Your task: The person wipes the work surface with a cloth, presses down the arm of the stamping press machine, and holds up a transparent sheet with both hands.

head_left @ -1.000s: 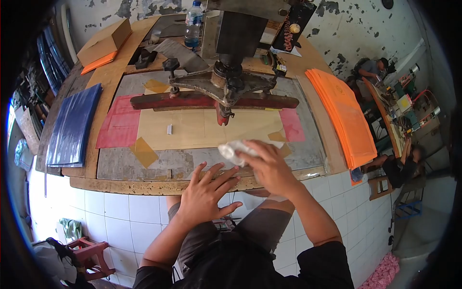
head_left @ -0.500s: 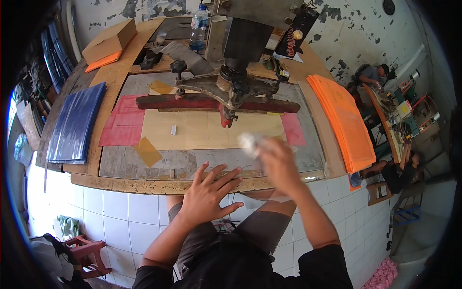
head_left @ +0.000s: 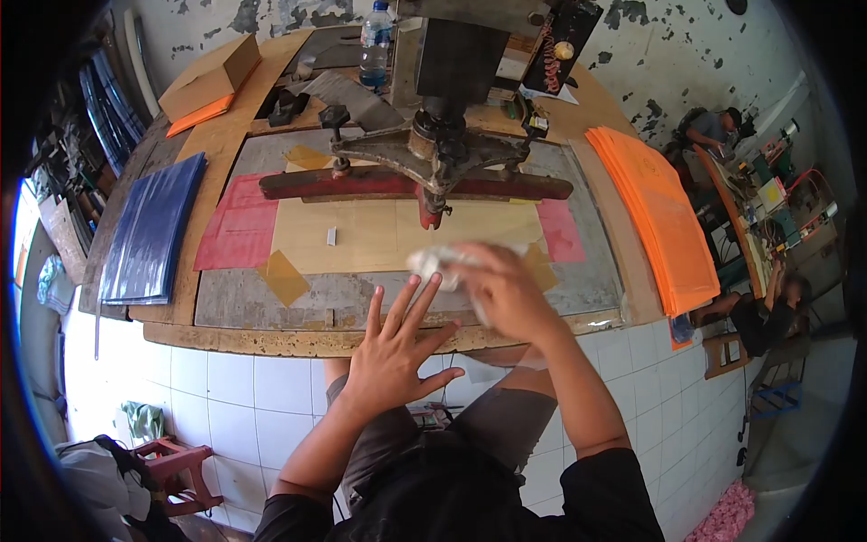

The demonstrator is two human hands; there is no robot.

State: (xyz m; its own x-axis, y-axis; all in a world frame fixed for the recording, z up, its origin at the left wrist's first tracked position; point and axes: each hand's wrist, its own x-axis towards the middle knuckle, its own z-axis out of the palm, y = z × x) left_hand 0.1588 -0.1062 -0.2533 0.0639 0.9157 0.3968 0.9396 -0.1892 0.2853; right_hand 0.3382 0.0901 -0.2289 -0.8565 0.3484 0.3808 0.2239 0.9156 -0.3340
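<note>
My left hand (head_left: 390, 361) lies with fingers spread over the front edge of the press bed, its fingertips on the grey metal plate (head_left: 244, 303). In my right hand (head_left: 506, 294), smeared by motion, is a bunched white cloth (head_left: 433, 262), just beyond the left fingertips. Behind the cloth a pale yellow board (head_left: 361, 239) is fixed on the plate, with pink sheets (head_left: 237, 226) at its ends and brown tape (head_left: 284, 278) at its corner. A small white piece (head_left: 331, 237) sits on the board. Above hangs the press head (head_left: 433, 167) with its red bar (head_left: 307, 184).
Dark blue plastic covers (head_left: 153, 230) are stacked at the left, orange covers (head_left: 655, 217) at the right. A cardboard box (head_left: 209, 74) and a water bottle (head_left: 375, 45) stand at the back. Two people (head_left: 709, 131) sit near a bench on the far right.
My right hand has swept the cloth left and nearer to my left hand. The left hand has reached slightly farther onto the plate. The view has shifted a little.
</note>
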